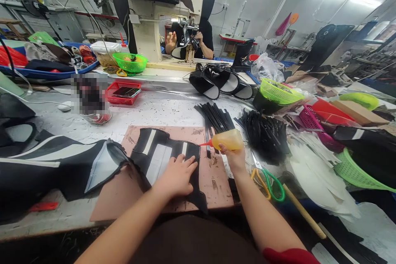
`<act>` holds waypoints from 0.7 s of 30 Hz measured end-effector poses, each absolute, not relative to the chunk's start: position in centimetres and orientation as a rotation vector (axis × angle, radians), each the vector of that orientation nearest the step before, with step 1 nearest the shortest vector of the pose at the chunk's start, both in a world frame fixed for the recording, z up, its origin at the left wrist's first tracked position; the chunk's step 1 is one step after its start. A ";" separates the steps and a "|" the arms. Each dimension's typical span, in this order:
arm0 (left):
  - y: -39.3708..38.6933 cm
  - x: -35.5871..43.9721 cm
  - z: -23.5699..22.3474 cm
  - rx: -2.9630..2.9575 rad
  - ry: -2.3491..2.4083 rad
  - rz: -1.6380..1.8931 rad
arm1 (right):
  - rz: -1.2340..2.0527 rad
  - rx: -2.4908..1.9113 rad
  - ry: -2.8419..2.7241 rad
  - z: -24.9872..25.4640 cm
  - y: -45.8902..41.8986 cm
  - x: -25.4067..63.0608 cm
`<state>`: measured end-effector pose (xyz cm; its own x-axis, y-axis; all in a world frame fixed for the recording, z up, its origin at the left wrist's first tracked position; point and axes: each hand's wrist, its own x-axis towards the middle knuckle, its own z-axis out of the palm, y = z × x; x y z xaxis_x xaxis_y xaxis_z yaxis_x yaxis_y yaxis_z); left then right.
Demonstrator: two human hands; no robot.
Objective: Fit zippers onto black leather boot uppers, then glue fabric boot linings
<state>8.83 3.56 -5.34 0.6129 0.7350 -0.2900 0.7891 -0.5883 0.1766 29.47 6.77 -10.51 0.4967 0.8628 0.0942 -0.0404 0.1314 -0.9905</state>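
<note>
Left hand (177,175) spread on black fabric (175,145), right hand (233,156) clasping yellow bottle (229,138), red nozzle (207,143) at fabric's edge, pink board (216,196) beneath

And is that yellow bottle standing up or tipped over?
Tipped over: the right hand holds the yellow bottle nearly sideways, its red nozzle pointing toward the black piece.
</note>
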 end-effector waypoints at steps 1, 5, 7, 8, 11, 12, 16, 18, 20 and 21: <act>3.6 8.9 -5.3 2.551 1.239 -0.272 | 0.792 -1.265 -0.827 -10.5 6.7 29.5; 3.6 8.9 -5.2 2.553 1.239 -0.280 | 0.807 -1.250 -0.821 -10.5 6.5 29.5; 3.6 8.9 -5.3 2.557 1.242 -0.279 | 0.789 -1.264 -0.825 -10.6 6.6 29.5; 3.6 8.9 -5.3 2.558 1.244 -0.277 | 0.785 -1.271 -0.833 -10.6 6.6 29.5; 3.6 8.8 -5.5 2.559 1.242 -0.274 | 0.791 -1.275 -0.845 -10.5 6.6 29.4; 3.6 8.8 -5.6 2.560 1.239 -0.272 | 0.794 -1.271 -0.840 -10.5 6.6 29.4; 3.6 8.8 -5.7 2.552 1.240 -0.277 | 0.798 -1.274 -0.823 -10.1 6.4 29.4; 3.6 8.8 -5.7 2.552 1.240 -0.279 | 0.817 -1.289 -0.821 -9.9 6.3 29.5; 3.7 8.8 -5.8 2.555 1.234 -0.277 | 0.835 -1.308 -0.820 -9.7 6.1 29.6; 3.7 8.9 -5.8 2.556 1.231 -0.276 | 0.837 -1.315 -0.822 -9.7 6.0 29.6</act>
